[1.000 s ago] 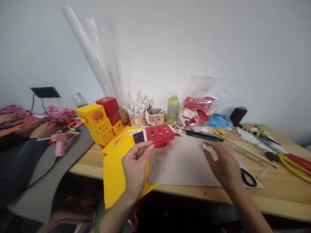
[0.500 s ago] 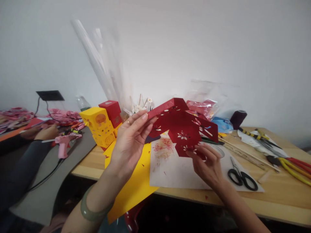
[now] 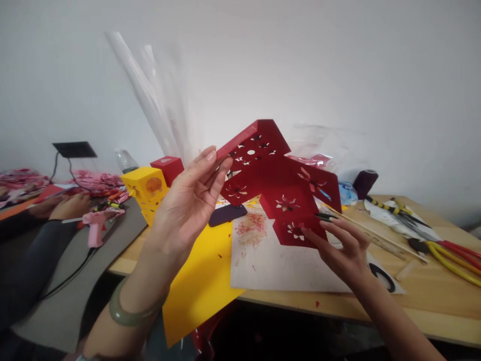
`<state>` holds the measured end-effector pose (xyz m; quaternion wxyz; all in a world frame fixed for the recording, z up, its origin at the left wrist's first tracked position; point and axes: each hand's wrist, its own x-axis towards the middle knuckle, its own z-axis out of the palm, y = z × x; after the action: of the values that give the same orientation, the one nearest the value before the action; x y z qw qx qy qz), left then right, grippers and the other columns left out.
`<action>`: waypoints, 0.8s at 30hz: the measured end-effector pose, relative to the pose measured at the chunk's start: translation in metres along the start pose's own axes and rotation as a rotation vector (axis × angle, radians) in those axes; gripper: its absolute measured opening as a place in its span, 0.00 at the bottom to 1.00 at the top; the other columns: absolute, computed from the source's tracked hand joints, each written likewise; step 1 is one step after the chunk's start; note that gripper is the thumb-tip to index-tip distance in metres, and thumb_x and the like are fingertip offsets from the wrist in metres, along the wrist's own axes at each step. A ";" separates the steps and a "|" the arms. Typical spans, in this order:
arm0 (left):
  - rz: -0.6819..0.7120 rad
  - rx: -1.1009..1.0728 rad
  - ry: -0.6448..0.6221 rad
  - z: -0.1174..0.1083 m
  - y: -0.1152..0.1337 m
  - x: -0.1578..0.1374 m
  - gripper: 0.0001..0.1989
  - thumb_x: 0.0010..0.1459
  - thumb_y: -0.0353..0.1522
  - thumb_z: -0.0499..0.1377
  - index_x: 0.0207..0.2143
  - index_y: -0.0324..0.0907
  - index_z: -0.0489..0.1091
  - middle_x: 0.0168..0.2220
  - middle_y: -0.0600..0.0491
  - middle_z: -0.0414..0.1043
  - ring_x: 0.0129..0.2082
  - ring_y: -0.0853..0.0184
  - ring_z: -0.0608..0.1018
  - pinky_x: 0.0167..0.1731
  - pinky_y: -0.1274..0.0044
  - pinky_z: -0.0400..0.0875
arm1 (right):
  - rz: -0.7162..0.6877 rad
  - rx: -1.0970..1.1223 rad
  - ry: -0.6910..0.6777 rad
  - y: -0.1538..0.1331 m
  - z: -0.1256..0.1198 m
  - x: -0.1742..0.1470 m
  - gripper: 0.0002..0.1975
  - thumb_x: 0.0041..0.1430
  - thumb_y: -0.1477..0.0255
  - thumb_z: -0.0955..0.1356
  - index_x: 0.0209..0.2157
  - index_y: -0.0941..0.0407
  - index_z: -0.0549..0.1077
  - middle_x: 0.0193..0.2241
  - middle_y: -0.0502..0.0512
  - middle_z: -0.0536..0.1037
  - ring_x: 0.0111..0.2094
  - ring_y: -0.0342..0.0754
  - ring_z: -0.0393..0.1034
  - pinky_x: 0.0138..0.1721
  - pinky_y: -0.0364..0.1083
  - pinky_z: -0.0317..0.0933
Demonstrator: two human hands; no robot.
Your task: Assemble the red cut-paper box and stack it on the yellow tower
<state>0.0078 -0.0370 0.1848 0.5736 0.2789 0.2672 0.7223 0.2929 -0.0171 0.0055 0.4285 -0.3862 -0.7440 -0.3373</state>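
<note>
Now, in the head view, we hold a red card [image 3: 270, 170] up in the air before us, well clear of the tabletop [image 3: 432, 306]. A second ago it lies folded over by the pots, and our hands are away from it; half a second ago it is already raised and partly spread, and since then it has come up a little higher. For the work in hand, this means we now have the cut inner side facing us, with flower-shaped holes in several panels and the lower flap hanging down.

Our left hand [image 3: 184, 205] keeps its fingers closed on the narrow folded edge at the card's upper left. Our right hand [image 3: 345, 250] has its fingers at the lower flap, touching it beside a flower hole; we cannot tell whether they pinch it or only rest there. The small ring we have in that hand a second ago is no longer seen in it.

With the card lifted, a dark phone [image 3: 227, 215] shows at the back of the white paper [image 3: 285, 273], next to red and pale scraps [image 3: 251, 228]. A yellow sheet [image 3: 203, 291] lies to the left, its corner over the table edge. Our right forearm hides most of the scissors [image 3: 392, 285]. Farther left, another person's hand [image 3: 71, 206] is near a pink glue gun [image 3: 94, 228].
</note>
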 end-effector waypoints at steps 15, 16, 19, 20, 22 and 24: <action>-0.265 0.275 -0.265 -0.037 -0.071 -0.008 0.10 0.36 0.25 0.69 0.24 0.37 0.73 0.22 0.57 0.74 0.23 0.76 0.75 0.29 0.84 0.69 | 0.257 0.609 -0.096 -0.065 -0.041 0.059 0.03 0.54 0.71 0.70 0.31 0.50 0.77 0.25 0.50 0.80 0.27 0.47 0.71 0.29 0.47 0.66; -0.307 0.291 -0.271 -0.039 -0.074 -0.007 0.10 0.36 0.26 0.69 0.25 0.37 0.75 0.23 0.56 0.74 0.24 0.76 0.75 0.29 0.84 0.69 | 0.311 0.641 -0.119 -0.067 -0.042 0.060 0.02 0.53 0.70 0.71 0.31 0.50 0.77 0.25 0.50 0.79 0.26 0.46 0.71 0.26 0.45 0.65; -0.365 0.323 -0.275 -0.044 -0.080 -0.005 0.09 0.36 0.26 0.70 0.25 0.37 0.76 0.24 0.54 0.75 0.24 0.75 0.76 0.29 0.83 0.70 | 0.502 0.715 -0.205 -0.069 -0.044 0.063 0.06 0.51 0.64 0.71 0.28 0.51 0.79 0.23 0.50 0.79 0.21 0.43 0.67 0.18 0.41 0.59; -0.369 0.331 -0.277 -0.046 -0.081 -0.004 0.09 0.36 0.27 0.70 0.25 0.37 0.77 0.24 0.54 0.76 0.24 0.75 0.76 0.29 0.83 0.71 | 0.573 0.742 -0.244 -0.069 -0.044 0.063 0.08 0.50 0.62 0.72 0.27 0.52 0.79 0.21 0.50 0.78 0.19 0.43 0.65 0.17 0.41 0.58; -0.369 0.347 -0.290 -0.047 -0.084 -0.002 0.09 0.36 0.28 0.70 0.25 0.37 0.77 0.24 0.54 0.76 0.24 0.74 0.77 0.28 0.83 0.71 | 0.718 0.814 -0.333 -0.070 -0.045 0.065 0.12 0.47 0.59 0.72 0.27 0.53 0.80 0.15 0.49 0.74 0.15 0.41 0.62 0.14 0.40 0.56; -0.356 0.363 -0.311 -0.048 -0.085 -0.002 0.09 0.36 0.28 0.70 0.25 0.38 0.77 0.23 0.53 0.76 0.23 0.74 0.77 0.28 0.83 0.71 | 0.836 0.917 -0.419 -0.070 -0.046 0.067 0.14 0.46 0.58 0.72 0.28 0.55 0.80 0.12 0.48 0.71 0.13 0.41 0.61 0.13 0.40 0.56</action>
<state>0.0317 -0.0254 0.0908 0.6659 0.4331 0.3459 0.4994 0.2275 -0.0694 0.0725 0.4908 -0.4784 -0.6673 0.2916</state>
